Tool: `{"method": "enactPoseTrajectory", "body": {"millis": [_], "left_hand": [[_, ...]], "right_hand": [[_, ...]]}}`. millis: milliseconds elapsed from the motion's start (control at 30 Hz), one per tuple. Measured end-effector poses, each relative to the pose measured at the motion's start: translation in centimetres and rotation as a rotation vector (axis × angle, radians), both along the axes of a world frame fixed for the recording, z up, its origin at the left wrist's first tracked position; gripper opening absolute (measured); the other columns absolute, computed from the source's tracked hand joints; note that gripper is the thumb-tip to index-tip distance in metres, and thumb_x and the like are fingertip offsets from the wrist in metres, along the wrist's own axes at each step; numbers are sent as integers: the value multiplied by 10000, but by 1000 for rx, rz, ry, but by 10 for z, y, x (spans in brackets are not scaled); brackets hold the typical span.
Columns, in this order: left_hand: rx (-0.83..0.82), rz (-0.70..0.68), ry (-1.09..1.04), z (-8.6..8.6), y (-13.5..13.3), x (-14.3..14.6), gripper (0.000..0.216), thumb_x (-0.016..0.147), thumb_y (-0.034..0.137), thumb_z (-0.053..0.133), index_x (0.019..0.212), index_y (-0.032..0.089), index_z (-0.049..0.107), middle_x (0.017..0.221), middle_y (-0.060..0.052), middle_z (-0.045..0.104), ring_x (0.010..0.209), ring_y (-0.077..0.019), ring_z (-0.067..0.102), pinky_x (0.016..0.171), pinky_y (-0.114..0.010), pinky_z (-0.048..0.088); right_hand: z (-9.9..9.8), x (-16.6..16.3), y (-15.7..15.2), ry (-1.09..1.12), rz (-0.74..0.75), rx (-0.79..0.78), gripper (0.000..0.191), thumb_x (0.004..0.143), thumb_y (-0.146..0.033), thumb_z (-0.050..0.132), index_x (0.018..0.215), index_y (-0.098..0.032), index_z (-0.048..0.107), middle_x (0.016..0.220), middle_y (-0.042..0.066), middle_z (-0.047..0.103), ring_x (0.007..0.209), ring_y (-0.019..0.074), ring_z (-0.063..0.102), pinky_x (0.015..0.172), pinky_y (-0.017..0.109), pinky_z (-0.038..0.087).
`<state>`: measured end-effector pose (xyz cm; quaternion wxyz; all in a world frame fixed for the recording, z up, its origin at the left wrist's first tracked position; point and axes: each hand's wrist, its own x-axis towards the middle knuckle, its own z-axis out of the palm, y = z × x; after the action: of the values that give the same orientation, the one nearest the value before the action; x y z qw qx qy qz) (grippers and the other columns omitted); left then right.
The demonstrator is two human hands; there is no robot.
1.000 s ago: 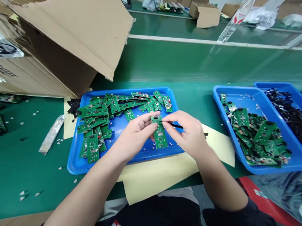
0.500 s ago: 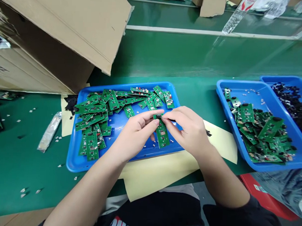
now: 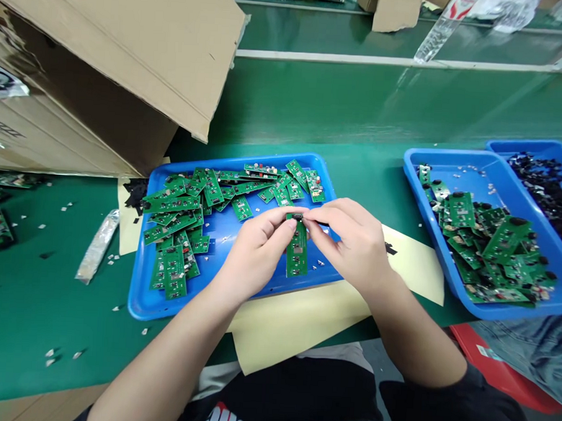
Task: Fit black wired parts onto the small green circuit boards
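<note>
A narrow green circuit board (image 3: 297, 251) is held upright over the near edge of a blue tray (image 3: 142, 294). My left hand (image 3: 255, 250) pinches the board's top end from the left. My right hand (image 3: 354, 245) pinches the same top end from the right, fingertips pressed on a small dark part (image 3: 298, 216) at the top of the board. A thin black tool pokes out behind my right fingers. Several more green boards (image 3: 188, 212) lie heaped in the tray's left and far parts.
A large open cardboard box (image 3: 105, 72) lies at the back left. To the right stand a blue tray of boards fitted with black parts (image 3: 489, 244) and a blue tray of loose black parts (image 3: 549, 197). Yellow paper (image 3: 295, 323) lies under the near tray. Small white bits litter the green mat.
My right hand moved in from the right and closed on the board's top end, where a dark part now sits. The board swung from slanted to nearly upright.
</note>
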<state>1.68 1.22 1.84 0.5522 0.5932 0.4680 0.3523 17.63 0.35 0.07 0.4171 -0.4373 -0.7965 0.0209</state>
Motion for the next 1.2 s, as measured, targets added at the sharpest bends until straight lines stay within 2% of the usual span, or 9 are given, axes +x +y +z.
{"method": "enactPoseTrajectory", "body": {"millis": [133, 333, 400, 533, 733, 967, 1067, 1133, 1200], "left_hand": [[-11, 6, -63, -1, -1, 3, 264, 865, 251, 474, 1023, 153, 662, 875, -37, 684, 785, -150, 617, 755, -256, 486], [-144, 63, -146, -4, -1, 5, 349, 871, 290, 498, 1173, 138, 584, 718, -17, 665, 617, -130, 618, 656, -252, 499], [-178, 118, -166, -6, 0, 5, 322, 845, 308, 542, 1108, 138, 619, 715, -15, 659, 574, -112, 591, 607, -233, 481], [-195, 142, -192, -9, 3, 5, 216, 810, 356, 584, 777, 150, 643, 675, -6, 643, 538, -83, 534, 560, -205, 430], [-157, 5, -123, -4, 4, 1, 238, 824, 346, 556, 665, 170, 535, 577, 31, 565, 477, -74, 483, 515, -206, 379], [-116, -211, -7, 0, 3, -1, 256, 839, 358, 510, 664, 172, 526, 552, 38, 509, 491, -82, 447, 503, -208, 356], [13, -199, 112, -1, 1, 0, 251, 857, 329, 488, 677, 171, 560, 572, 28, 515, 534, -99, 461, 539, -222, 369], [195, -153, 223, -2, -1, -1, 205, 864, 305, 497, 765, 175, 621, 664, 3, 585, 621, -124, 515, 604, -241, 401], [406, -95, 302, -3, -1, -5, 195, 875, 284, 499, 918, 186, 662, 804, -32, 640, 752, -155, 563, 703, -271, 431]], "right_hand": [[1, 0, -1, 43, 13, -23, 151, 900, -147, 510, 904, -189, 655, 771, 56, 673, 723, 172, 608, 661, 318, 496], [-1, -1, -1, 24, 0, -28, 173, 908, -148, 495, 914, -176, 666, 782, 64, 679, 726, 174, 610, 672, 324, 501], [-2, -1, -1, 19, -1, -30, 183, 910, -156, 490, 922, -172, 671, 788, 69, 678, 725, 177, 608, 671, 326, 503], [-2, -1, 1, 22, -14, -29, 189, 912, -157, 485, 925, -167, 673, 796, 74, 678, 730, 181, 609, 675, 326, 505], [-1, 4, 4, -7, -8, 39, 184, 904, -128, 482, 876, -185, 655, 797, 68, 677, 742, 181, 607, 699, 335, 507], [-3, 1, 4, 18, 100, 77, 211, 901, -99, 440, 913, -220, 613, 812, 33, 660, 808, 168, 621, 902, 396, 503], [2, 3, 2, 57, 108, 85, 256, 883, -91, 474, 1062, -236, 586, 1015, 69, 624, 956, 190, 614, 942, 420, 496], [6, 5, 1, 140, 57, 129, 339, 865, -107, 508, 1167, -256, 548, 1223, 97, 530, 1085, 222, 575, 967, 449, 483], [9, 9, 0, 274, -46, 172, 358, 871, -155, 511, 1208, -275, 528, 1311, 100, 461, 1185, 264, 517, 976, 491, 471]]}}
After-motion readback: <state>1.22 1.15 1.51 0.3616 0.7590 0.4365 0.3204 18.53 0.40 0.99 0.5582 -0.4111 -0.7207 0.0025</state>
